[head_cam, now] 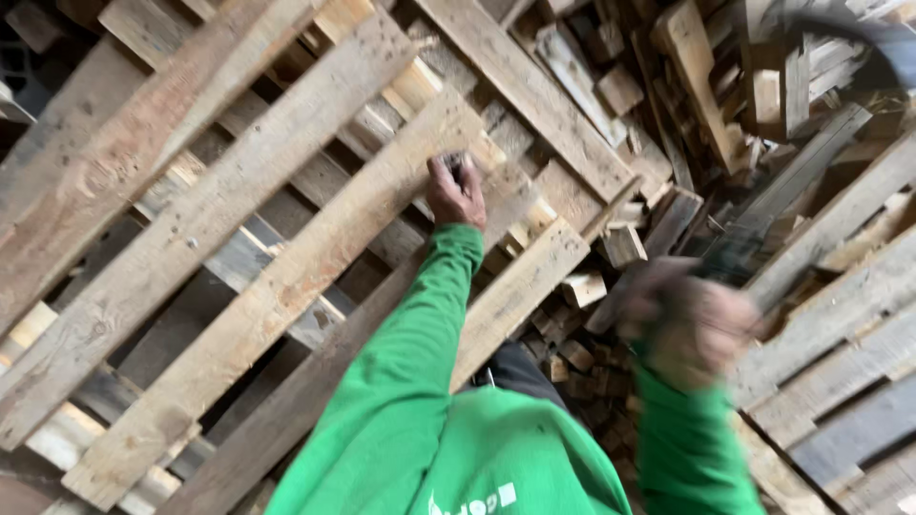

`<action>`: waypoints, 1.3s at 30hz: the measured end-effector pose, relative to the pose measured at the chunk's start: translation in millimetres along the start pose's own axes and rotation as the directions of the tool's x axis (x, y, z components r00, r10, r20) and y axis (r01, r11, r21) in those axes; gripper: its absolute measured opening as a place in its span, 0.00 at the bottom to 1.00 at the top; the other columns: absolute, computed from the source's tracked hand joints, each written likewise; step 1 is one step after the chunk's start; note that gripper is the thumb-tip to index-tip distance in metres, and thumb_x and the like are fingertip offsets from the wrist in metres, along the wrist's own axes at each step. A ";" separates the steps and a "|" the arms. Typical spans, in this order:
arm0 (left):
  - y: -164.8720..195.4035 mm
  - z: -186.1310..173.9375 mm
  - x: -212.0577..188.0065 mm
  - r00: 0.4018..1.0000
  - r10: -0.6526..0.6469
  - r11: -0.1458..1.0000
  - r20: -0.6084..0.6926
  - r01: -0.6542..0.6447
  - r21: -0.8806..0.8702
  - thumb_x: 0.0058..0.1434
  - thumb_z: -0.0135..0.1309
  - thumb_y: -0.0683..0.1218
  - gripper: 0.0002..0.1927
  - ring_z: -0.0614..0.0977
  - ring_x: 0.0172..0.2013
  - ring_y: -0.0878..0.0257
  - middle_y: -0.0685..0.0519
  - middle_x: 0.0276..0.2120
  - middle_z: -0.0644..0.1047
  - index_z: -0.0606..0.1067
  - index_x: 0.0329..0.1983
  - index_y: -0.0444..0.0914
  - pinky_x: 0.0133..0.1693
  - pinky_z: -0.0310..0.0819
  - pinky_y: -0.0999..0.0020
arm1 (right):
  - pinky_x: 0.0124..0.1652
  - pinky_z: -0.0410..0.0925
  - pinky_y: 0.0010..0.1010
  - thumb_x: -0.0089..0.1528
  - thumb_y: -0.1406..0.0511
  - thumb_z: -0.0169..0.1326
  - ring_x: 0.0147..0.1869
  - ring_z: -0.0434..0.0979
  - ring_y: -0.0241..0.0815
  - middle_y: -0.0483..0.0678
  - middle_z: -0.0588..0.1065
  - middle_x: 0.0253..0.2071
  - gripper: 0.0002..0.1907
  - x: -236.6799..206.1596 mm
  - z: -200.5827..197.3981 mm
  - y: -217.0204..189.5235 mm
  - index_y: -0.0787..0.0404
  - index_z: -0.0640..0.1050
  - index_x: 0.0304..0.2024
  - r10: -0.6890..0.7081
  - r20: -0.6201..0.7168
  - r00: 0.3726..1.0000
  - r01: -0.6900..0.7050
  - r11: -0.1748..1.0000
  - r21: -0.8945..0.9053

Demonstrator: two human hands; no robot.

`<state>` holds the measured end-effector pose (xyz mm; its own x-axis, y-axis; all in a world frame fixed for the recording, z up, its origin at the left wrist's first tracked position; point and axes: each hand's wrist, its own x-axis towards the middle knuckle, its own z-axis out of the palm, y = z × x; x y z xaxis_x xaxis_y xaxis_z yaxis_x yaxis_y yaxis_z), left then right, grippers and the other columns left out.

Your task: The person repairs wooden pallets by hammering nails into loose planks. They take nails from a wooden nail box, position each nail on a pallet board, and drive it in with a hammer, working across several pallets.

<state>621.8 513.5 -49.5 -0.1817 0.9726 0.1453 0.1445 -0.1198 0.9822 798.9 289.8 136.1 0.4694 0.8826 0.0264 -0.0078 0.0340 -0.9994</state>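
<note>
Two hands at a pallet stack.
Left hand (pixel 456 194) is closed around a small dark object (pixel 455 164), pressed on a pallet board (pixel 286 286). Right hand (pixel 689 329) is motion-blurred, grip unclear, near a dark curved tool (pixel 859 33); scrap blocks (pixel 582 286) lie between them.

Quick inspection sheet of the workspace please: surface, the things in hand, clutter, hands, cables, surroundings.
Surface: wooden pallet, slats bare and weathered, seen at a tilt.
Job's things: small dark object pressed to a slat; too small to tell what it is.
Clutter: heap of wood blocks and broken boards beside the pallet.
Hands: left hand closed on the small dark object against the slat; right hand blurred, grip cannot be told.
Cables: dark curved hose or cable at top right, blurred.
Surroundings: more stacked pallets on the right; green sleeves in view.
</note>
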 end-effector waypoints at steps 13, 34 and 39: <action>-14.4 11.8 -5.1 0.964 -0.265 0.858 0.001 0.236 -0.456 0.74 0.51 0.42 0.07 0.77 0.33 0.65 0.51 0.32 0.78 0.72 0.43 0.31 0.38 0.80 0.68 | 0.19 0.58 0.27 0.70 0.55 0.48 0.19 0.63 0.33 0.42 0.69 0.20 0.21 -12.0 28.6 49.3 0.62 0.73 0.29 0.504 -0.093 0.859 -0.502 0.791 -0.350; -1.7 -12.9 -3.4 0.981 -0.041 0.999 0.190 0.037 0.023 0.76 0.45 0.43 0.13 0.82 0.39 0.57 0.43 0.40 0.81 0.73 0.56 0.32 0.42 0.81 0.65 | 0.25 0.65 0.26 0.69 0.50 0.52 0.26 0.68 0.31 0.42 0.70 0.25 0.21 -62.6 11.0 78.9 0.61 0.70 0.39 0.350 0.088 0.932 -0.350 0.937 -0.016; -4.2 -15.1 7.8 0.918 -0.162 0.859 0.361 0.311 -0.407 0.74 0.48 0.45 0.11 0.83 0.38 0.67 0.50 0.37 0.82 0.69 0.53 0.34 0.47 0.81 0.71 | 0.18 0.61 0.26 0.66 0.51 0.52 0.19 0.65 0.32 0.43 0.68 0.23 0.20 -53.9 34.4 105.1 0.61 0.72 0.37 0.679 0.028 0.733 -0.669 0.729 -0.146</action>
<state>605.1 518.5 -50.8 0.1603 0.9847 -0.0689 -0.3279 0.1190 0.9372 742.4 262.0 30.4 0.3141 0.6837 -0.6587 -0.1909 -0.6342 -0.7492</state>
